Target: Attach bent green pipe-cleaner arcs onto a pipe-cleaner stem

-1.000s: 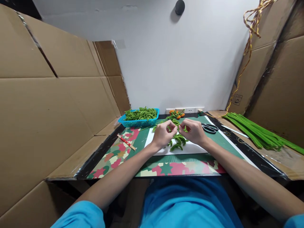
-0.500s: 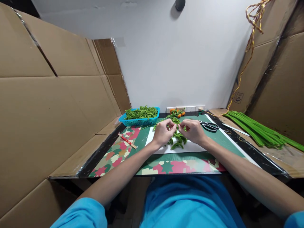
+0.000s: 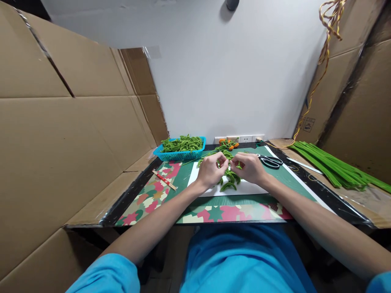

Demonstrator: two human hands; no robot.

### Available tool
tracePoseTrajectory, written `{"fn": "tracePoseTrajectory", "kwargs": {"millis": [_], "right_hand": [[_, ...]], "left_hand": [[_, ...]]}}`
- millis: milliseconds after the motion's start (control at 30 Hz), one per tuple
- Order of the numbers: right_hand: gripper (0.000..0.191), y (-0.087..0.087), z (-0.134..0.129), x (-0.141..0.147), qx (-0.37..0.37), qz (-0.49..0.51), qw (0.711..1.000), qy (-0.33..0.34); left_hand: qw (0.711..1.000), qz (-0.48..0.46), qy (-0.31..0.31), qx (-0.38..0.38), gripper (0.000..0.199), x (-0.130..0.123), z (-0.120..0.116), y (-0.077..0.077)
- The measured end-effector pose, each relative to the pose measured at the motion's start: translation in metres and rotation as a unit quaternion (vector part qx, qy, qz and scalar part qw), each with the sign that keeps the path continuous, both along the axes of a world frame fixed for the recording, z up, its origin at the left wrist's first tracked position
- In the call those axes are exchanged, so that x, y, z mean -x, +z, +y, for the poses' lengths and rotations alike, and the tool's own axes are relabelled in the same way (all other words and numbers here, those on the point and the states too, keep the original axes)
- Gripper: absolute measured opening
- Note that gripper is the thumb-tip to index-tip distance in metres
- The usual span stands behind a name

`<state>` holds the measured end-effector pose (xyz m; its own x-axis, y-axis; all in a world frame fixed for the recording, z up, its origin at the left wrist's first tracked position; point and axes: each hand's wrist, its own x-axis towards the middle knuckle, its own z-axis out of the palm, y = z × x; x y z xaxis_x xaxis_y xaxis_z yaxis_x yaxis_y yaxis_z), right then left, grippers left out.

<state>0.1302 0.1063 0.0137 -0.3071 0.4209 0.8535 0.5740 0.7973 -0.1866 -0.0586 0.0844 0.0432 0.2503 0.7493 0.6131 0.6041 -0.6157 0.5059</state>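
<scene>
Head view: green mat (image 3: 232,201) lying under white sheet (image 3: 210,191); blue basket (image 3: 179,156) standing beyond, holding green pile (image 3: 183,143); left hand (image 3: 210,170) and right hand (image 3: 250,167) pinching, fingertips nearly meeting above curved green pieces (image 3: 228,186); anything between them being too small to tell.

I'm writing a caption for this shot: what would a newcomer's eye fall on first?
Probably the blue basket heaped with curled green pieces, at the back left of the table. Next, the fan of bright green strips on the cardboard at the right. Then the two hands, left and right, fingertips nearly together above the white sheet.
</scene>
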Motion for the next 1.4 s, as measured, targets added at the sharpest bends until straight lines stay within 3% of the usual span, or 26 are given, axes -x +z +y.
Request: {"fn": "tracePoseTrajectory", "kwargs": {"millis": [133, 267, 367, 500, 667, 833, 900, 1033, 1167, 1233, 1300, 1400], "right_hand": [[0.023, 0.006, -0.003, -0.005, 0.020, -0.024, 0.999, -0.008], [0.024, 0.014, -0.006, -0.009, 0.085, -0.050, 0.995, -0.029], [0.022, 0.019, -0.002, -0.011, 0.155, -0.054, 0.985, 0.060], [0.024, 0.025, 0.005, -0.021, 0.276, -0.057, 0.945, 0.164], [0.022, 0.036, 0.007, -0.046, 0.374, -0.101, 0.905, 0.175], [0.016, 0.042, 0.006, -0.066, 0.513, -0.230, 0.806, 0.185], [0.013, 0.040, 0.006, -0.069, 0.528, -0.271, 0.788, 0.165], [0.014, 0.040, 0.006, -0.069, 0.531, -0.296, 0.783, 0.132], [0.025, 0.047, 0.003, -0.073, 0.560, -0.313, 0.752, 0.148], [0.035, 0.050, 0.004, -0.078, 0.554, -0.288, 0.767, 0.145], [0.043, 0.052, 0.009, -0.085, 0.522, -0.232, 0.814, 0.106], [0.048, 0.050, 0.020, -0.095, 0.417, -0.157, 0.895, -0.010]], "left_hand": [[1.000, 0.007, -0.015, -0.005, 0.016, 0.000, 0.000, 0.000], [0.999, 0.049, -0.010, -0.022, 0.012, 0.002, -0.001, -0.001], [0.996, 0.088, 0.002, -0.026, 0.010, 0.003, -0.002, -0.002], [0.994, 0.110, -0.011, 0.001, 0.016, 0.001, -0.003, -0.002], [0.994, 0.088, -0.043, 0.056, 0.016, -0.002, -0.002, 0.000], [0.995, 0.068, 0.034, 0.057, 0.016, 0.000, 0.000, 0.002], [0.995, 0.068, 0.045, 0.059, 0.016, 0.002, 0.001, 0.003], [0.995, 0.070, 0.047, 0.057, 0.016, 0.002, 0.001, 0.003], [0.995, 0.078, 0.039, 0.052, 0.016, 0.002, 0.000, 0.002], [0.995, 0.074, 0.035, 0.053, 0.015, 0.002, 0.000, 0.003], [0.996, 0.067, 0.034, 0.052, 0.014, 0.003, 0.001, 0.003], [0.996, 0.064, 0.034, 0.049, 0.014, 0.004, 0.003, 0.003]]}}
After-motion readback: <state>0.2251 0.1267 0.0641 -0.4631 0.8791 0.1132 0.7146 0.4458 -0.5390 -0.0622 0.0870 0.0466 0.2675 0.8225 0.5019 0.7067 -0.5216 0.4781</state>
